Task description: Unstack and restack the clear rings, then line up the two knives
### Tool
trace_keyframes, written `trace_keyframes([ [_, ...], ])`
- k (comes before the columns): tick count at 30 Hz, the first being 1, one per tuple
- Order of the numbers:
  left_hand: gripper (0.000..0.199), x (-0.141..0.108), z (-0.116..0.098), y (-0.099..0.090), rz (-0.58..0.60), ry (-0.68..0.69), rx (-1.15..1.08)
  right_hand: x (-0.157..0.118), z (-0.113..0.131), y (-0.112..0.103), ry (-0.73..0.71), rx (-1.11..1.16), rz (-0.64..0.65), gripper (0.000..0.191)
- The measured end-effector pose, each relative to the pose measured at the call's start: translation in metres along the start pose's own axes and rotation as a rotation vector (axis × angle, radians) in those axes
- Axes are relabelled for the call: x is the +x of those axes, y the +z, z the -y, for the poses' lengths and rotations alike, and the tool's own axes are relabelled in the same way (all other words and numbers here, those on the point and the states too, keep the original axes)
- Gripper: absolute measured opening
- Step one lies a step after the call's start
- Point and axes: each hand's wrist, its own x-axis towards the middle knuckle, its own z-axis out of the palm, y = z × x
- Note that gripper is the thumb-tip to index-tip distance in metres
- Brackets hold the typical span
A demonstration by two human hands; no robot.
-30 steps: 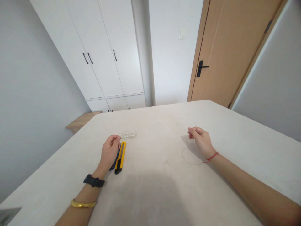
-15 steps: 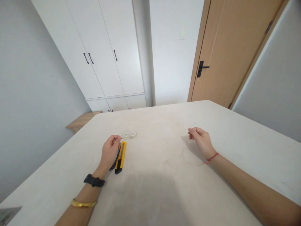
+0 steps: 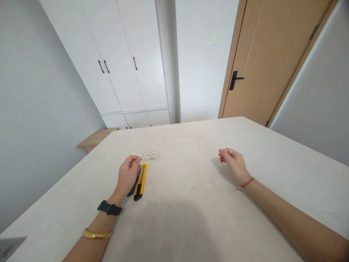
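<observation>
My left hand point(image 3: 129, 172) is closed, thumb against fingertips, above the left part of the white table point(image 3: 177, 145). Beside its fingertips lie clear tape rolls point(image 3: 154, 155), overlapping. Just right of that hand is a yellow utility knife point(image 3: 140, 182) with a black end, and a blue item point(image 3: 132, 190) lies partly hidden between the knife and the hand. Farther right, my right hand point(image 3: 231, 163) is closed in a pinch over the table. What either pinch holds, if anything, is too small to make out.
A flat greyish item point(image 3: 11, 249) shows at the lower left corner. Beyond the table stand a wooden ledge point(image 3: 96, 139), white cabinets point(image 3: 131, 83) and a wooden door point(image 3: 261, 58) with a black handle.
</observation>
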Motion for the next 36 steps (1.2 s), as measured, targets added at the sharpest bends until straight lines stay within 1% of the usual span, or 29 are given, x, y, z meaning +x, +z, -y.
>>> trace_keyframes([
  [4,0.025,0.000,0.001,0.000,0.000,0.003,0.000,-0.001,-0.002,-0.001,-0.005,-0.010,0.018,0.044],
  [7,0.025,0.002,0.002,0.000,-0.032,0.019,0.013,0.000,-0.004,0.001,-0.044,-0.060,0.076,0.042],
  [9,0.025,0.004,0.001,0.000,-0.059,0.026,0.013,0.002,-0.005,0.009,-0.105,-0.141,0.134,0.040],
  [11,0.024,0.005,0.001,0.000,-0.084,0.029,-0.005,0.005,-0.001,0.026,-0.205,-0.247,0.221,0.035],
  [13,0.023,0.005,0.000,0.000,-0.105,0.028,-0.021,0.009,0.008,0.054,-0.346,-0.347,0.356,0.026],
  [15,0.023,0.004,-0.001,-0.001,-0.124,0.026,-0.024,0.010,0.019,0.091,-0.512,-0.428,0.512,0.021],
  [17,0.022,0.005,-0.001,-0.003,-0.140,0.024,-0.014,0.008,0.030,0.132,-0.630,-0.481,0.662,0.029],
  [18,0.022,0.005,0.000,-0.003,-0.150,0.024,-0.010,0.006,0.035,0.153,-0.674,-0.506,0.716,0.035],
  [20,0.021,0.006,0.001,-0.005,-0.170,0.021,-0.010,0.000,0.042,0.193,-0.731,-0.577,0.795,0.043],
  [23,0.019,0.009,0.005,-0.007,-0.193,0.012,-0.018,-0.010,0.050,0.241,-0.729,-0.658,0.859,0.049],
  [25,0.019,0.010,0.007,-0.008,-0.197,0.024,-0.016,-0.014,0.055,0.263,-0.754,-0.676,0.878,0.049],
  [27,0.019,0.010,0.008,-0.008,-0.188,0.043,-0.014,-0.015,0.059,0.278,-0.794,-0.699,0.900,0.043],
  [29,0.019,0.010,0.009,-0.008,-0.176,0.043,-0.012,-0.012,0.061,0.283,-0.805,-0.733,0.932,0.036],
  [31,0.020,0.010,0.009,-0.008,-0.167,0.026,-0.007,-0.007,0.058,0.278,-0.786,-0.753,0.946,0.031],
  [33,0.021,0.010,0.009,-0.008,-0.157,0.018,0.001,-0.002,0.051,0.262,-0.763,-0.748,0.922,0.029],
  [36,0.022,0.008,0.006,-0.006,-0.129,0.038,0.022,0.004,0.040,0.221,-0.728,-0.730,0.863,0.029],
])
